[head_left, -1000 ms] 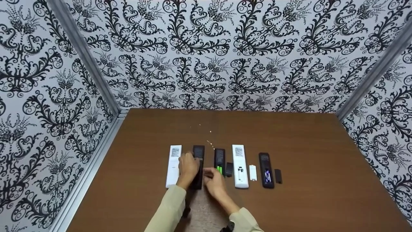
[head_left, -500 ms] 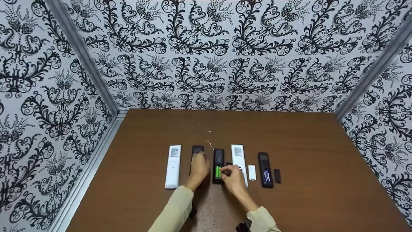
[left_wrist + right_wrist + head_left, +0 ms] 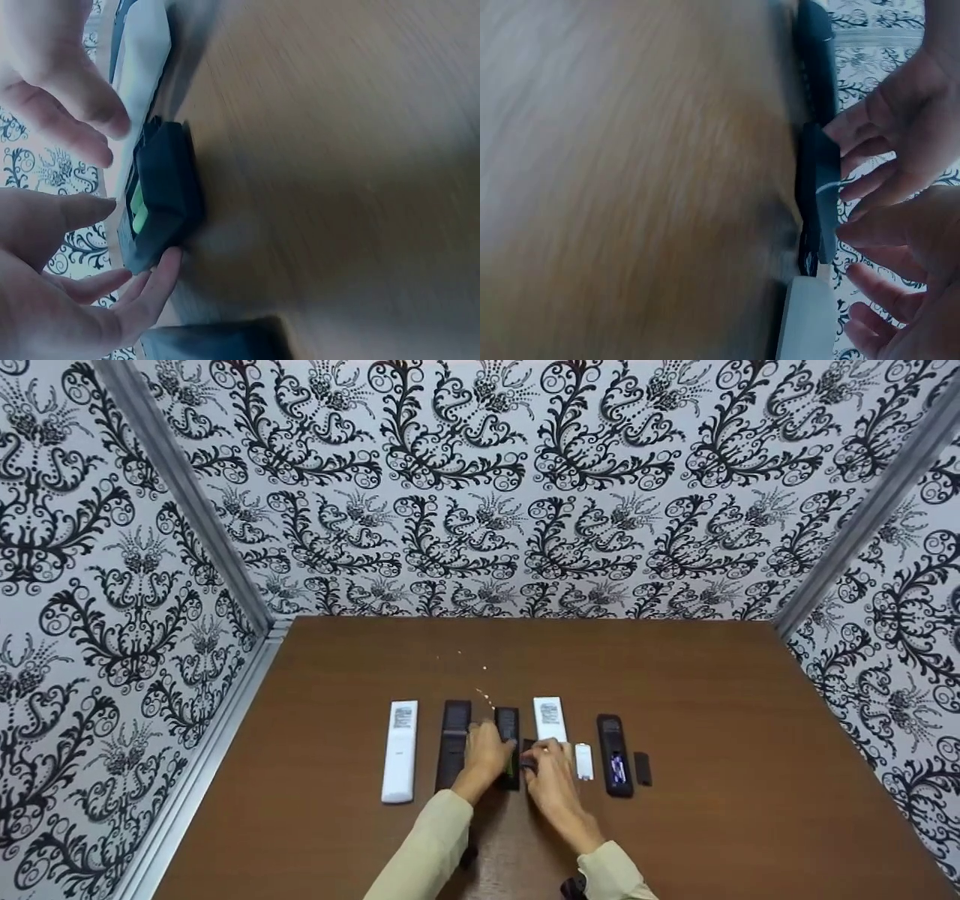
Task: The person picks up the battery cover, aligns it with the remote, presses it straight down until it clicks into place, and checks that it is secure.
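Observation:
My left hand (image 3: 486, 751) is over the left part of a black remote control (image 3: 508, 724), which lies back up with its battery bay uncovered. In the left wrist view, its fingertips touch the remote's side while the thumb stays raised apart. Two green batteries (image 3: 139, 208) sit in the bay, mostly hidden. My right hand (image 3: 555, 780) hovers just right of that remote, fingers loosely bent. The remote's black battery cover (image 3: 528, 745) lies at its fingertips, partly hidden by them. In the left wrist view, the fingers of the right hand (image 3: 67, 82) hold nothing visible.
A white remote (image 3: 400, 754) and a covered black remote (image 3: 454, 750) lie to the left. Rightward are another white remote (image 3: 550, 716), partly under my hand, its white cover (image 3: 583, 761), a black remote with batteries (image 3: 615, 754) and its cover (image 3: 643, 769).
My left hand has moved right, from the covered black remote to the one with green batteries. The right hand has moved right too, uncovering and passing the green batteries, towards the loose black cover.

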Tool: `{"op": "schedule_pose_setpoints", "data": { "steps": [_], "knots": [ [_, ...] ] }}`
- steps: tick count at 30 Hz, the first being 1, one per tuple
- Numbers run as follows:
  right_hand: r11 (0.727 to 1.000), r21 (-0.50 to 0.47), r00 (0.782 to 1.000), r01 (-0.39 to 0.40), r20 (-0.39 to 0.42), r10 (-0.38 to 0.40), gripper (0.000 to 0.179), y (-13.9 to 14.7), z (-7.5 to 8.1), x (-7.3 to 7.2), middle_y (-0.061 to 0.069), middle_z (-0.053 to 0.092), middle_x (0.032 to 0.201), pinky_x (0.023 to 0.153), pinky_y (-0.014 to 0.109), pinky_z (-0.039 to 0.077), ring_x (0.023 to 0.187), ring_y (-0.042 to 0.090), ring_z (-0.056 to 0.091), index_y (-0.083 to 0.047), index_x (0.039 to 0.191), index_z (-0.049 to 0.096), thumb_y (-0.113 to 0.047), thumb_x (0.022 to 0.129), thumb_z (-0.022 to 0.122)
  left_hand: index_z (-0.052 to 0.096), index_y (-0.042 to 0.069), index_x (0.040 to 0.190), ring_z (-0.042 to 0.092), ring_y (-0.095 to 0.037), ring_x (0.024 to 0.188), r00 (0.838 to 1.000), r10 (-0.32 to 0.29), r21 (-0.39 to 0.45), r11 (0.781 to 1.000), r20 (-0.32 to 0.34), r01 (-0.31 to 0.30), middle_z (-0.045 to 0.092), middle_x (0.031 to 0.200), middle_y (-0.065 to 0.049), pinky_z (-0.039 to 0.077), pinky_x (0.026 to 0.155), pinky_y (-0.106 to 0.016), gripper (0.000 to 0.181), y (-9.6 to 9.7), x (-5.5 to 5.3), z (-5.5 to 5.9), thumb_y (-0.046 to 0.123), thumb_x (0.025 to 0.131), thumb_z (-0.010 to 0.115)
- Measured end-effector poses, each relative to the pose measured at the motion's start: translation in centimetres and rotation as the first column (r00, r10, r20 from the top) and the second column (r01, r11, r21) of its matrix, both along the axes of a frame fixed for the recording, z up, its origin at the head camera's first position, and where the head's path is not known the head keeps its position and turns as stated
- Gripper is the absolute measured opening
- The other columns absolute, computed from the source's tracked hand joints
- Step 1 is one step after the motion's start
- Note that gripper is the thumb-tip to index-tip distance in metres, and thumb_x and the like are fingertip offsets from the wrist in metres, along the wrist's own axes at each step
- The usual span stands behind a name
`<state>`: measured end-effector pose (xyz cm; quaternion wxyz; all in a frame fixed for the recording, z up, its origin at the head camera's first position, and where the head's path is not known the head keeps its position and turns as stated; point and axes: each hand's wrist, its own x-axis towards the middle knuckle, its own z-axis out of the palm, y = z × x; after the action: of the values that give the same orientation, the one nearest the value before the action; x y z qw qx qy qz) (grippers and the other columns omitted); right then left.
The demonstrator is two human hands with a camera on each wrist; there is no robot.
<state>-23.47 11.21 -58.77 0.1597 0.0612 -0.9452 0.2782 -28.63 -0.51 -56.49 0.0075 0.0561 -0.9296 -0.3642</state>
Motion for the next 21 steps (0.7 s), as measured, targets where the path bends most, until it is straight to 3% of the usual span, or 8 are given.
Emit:
{"op": "schedule_pose_setpoints", "data": {
  "steps": [5, 10, 16, 21],
  "knots": [
    [0.994, 0.105, 1.000, -0.007, 0.013, 0.006, 0.021, 0.3, -0.1, 0.1, 0.007, 0.064, 0.111, 0.091, 0.042, 0.049, 0.107, 0.027, 0.051, -0.004, 0.096, 0.077, -0.002, 0.076, 0.083, 0.059, -0.009, 0.117, 0.061, -0.046, 0.109, 0.998, 0.053, 0.008, 0.999, 0.027, -0.053, 0.060, 0.112, -0.030, 0.054, 0.093, -0.050, 0.054, 0.8, -0.2, 0.0, 0.016, 0.078, 0.086],
    [0.986, 0.165, 0.999, -0.025, -0.025, 0.029, 0.019, 0.4, -0.3, 0.1, 0.007, 0.065, 0.107, 0.090, 0.041, 0.049, 0.106, 0.027, 0.050, -0.004, 0.094, 0.077, -0.004, 0.076, 0.083, 0.054, -0.009, 0.129, 0.056, -0.049, 0.117, 0.995, 0.080, 0.038, 0.996, 0.066, -0.083, 0.052, 0.123, -0.033, 0.054, 0.094, -0.051, 0.063, 1.2, -0.3, 0.0, 0.012, 0.078, 0.086],
    [0.969, 0.246, 0.993, -0.005, -0.112, 0.034, 0.009, 0.3, -0.7, 0.1, 0.007, 0.067, 0.095, 0.087, 0.041, 0.049, 0.099, 0.028, 0.053, -0.004, 0.082, 0.076, -0.001, 0.075, 0.080, 0.053, -0.011, 0.125, 0.058, -0.050, 0.111, 0.997, 0.066, 0.051, 0.996, 0.045, -0.068, 0.052, 0.117, -0.036, 0.054, 0.091, -0.051, 0.063, 1.4, -0.2, 0.0, 0.008, 0.076, 0.087],
    [0.957, 0.289, 0.990, 0.003, -0.137, 0.038, 0.009, 0.4, -0.9, 0.1, 0.006, 0.068, 0.087, 0.082, 0.042, 0.049, 0.094, 0.029, 0.055, -0.005, 0.073, 0.074, 0.003, 0.073, 0.078, 0.053, -0.012, 0.122, 0.064, -0.045, 0.106, 0.998, 0.040, 0.049, 0.998, 0.045, -0.042, 0.062, 0.110, -0.034, 0.056, 0.089, -0.047, 0.062, 1.2, -0.3, -0.3, 0.009, 0.075, 0.087]
  ]
}}
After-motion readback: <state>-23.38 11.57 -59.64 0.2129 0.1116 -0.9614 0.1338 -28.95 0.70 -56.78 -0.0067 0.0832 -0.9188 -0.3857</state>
